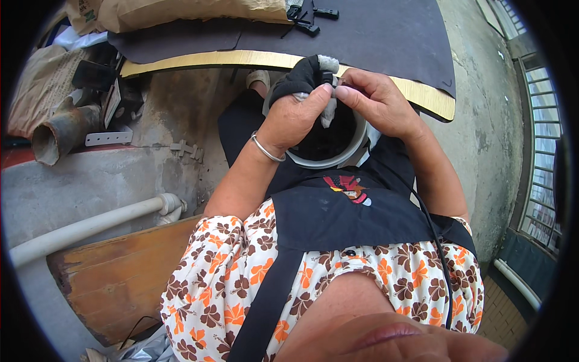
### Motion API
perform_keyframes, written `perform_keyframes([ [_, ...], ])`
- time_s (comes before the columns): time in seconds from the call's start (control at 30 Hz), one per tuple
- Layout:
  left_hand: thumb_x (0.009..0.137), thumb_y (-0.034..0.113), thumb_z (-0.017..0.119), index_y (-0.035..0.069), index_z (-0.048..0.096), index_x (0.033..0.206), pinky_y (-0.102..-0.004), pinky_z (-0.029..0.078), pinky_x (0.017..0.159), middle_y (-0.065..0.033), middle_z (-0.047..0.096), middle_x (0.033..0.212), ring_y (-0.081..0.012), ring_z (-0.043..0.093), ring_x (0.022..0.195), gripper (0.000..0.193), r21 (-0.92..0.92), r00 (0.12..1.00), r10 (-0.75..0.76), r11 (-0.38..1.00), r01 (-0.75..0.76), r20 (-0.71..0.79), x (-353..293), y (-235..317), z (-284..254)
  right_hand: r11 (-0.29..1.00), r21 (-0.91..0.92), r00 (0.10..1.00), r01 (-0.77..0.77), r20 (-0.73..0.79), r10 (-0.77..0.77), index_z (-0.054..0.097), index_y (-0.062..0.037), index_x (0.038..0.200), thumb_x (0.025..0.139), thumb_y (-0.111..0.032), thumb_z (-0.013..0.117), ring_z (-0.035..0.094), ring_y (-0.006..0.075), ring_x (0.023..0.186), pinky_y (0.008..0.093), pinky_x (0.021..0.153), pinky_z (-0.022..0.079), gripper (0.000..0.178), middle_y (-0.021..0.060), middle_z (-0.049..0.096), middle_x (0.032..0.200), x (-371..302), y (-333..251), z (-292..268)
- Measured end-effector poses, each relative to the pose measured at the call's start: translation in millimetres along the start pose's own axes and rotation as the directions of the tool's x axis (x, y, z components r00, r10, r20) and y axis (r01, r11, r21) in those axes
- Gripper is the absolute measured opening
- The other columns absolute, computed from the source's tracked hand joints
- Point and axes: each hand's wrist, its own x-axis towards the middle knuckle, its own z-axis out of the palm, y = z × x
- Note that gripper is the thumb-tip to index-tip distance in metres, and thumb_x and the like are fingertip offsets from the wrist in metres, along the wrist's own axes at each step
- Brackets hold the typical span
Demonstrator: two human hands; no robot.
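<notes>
Near the right hand [386, 102], a gold-edged dark table [380, 39] overhangs grey floor [482, 127].

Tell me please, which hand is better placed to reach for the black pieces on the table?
Probably the right hand: it looks bare, while dark and pale fabric hides most fingers of the left hand. The black pieces lie beyond both hands, on the table.

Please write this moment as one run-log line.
left hand: at black-and-grey fabric | right hand: close to left | below: white-rimmed bucket | table: small black parts
</notes>
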Motion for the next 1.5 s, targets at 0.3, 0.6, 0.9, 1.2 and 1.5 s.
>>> perform_keyframes([
  [0.3,0.086,0.005,0.049,-0.003,0.054,0.104,-0.0228,0.044,0.070,-0.0047,0.059,0.090,-0.0110,0.054,0.077,0.020,0.369,0.975,0.221,0.907,-0.205,-0.001,3,-8,-2,0.974,-0.227,0.991,0.025,-0.124,-0.055,0.052,0.0008,0.077,0.093,-0.021,0.048,0.042,0.0090,0.062,0.0258,0.058,0.040,0.027,0.0027,0.045,0.063,13,1,13],
  [0.6,0.082,0.017,0.057,0.000,0.058,0.100,-0.0349,0.045,0.079,-0.0167,0.060,0.092,-0.0308,0.057,0.086,0.025,0.737,0.937,0.338,0.611,-0.290,0.088,6,1,-29,0.892,-0.451,0.967,-0.014,-0.232,-0.102,0.058,0.0011,0.082,0.089,-0.025,0.055,0.048,0.0169,0.057,0.0289,0.056,0.041,0.028,0.0103,0.053,0.064,43,9,-1],
  [0.9,0.083,0.014,0.057,-0.002,0.062,0.095,-0.0330,0.044,0.082,-0.0155,0.062,0.093,-0.0288,0.058,0.086,0.021,0.707,0.924,0.359,0.687,-0.168,-0.129,6,-20,-44,0.547,-0.806,0.948,-0.224,-0.310,-0.069,0.057,-0.0027,0.101,0.084,-0.032,0.054,0.060,0.0321,0.087,0.0415,0.078,0.047,0.034,0.0182,0.063,0.087,98,20,-5],
  [1.2,0.089,0.020,0.054,0.002,0.063,0.098,-0.0219,0.044,0.054,-0.0030,0.063,0.084,-0.0074,0.057,0.067,0.023,-0.341,0.927,-0.350,0.895,0.287,-0.138,11,-10,-26,0.922,-0.363,0.932,0.136,-0.269,-0.244,0.059,-0.0048,0.109,0.076,-0.001,0.063,0.047,0.0142,0.055,0.0256,0.056,0.044,0.033,0.0088,0.055,0.073,24,22,-8],
  [1.5,0.088,0.013,0.054,0.001,0.057,0.106,-0.0204,0.038,0.043,-0.0006,0.056,0.066,-0.0059,0.049,0.052,0.021,-0.227,0.967,-0.221,0.956,0.188,-0.130,16,-17,-3,0.850,-0.434,0.924,0.297,-0.095,-0.371,0.056,-0.0060,0.108,0.071,-0.002,0.067,0.055,0.0136,0.067,0.0254,0.057,0.044,0.039,0.0059,0.059,0.087,9,0,-1],
])
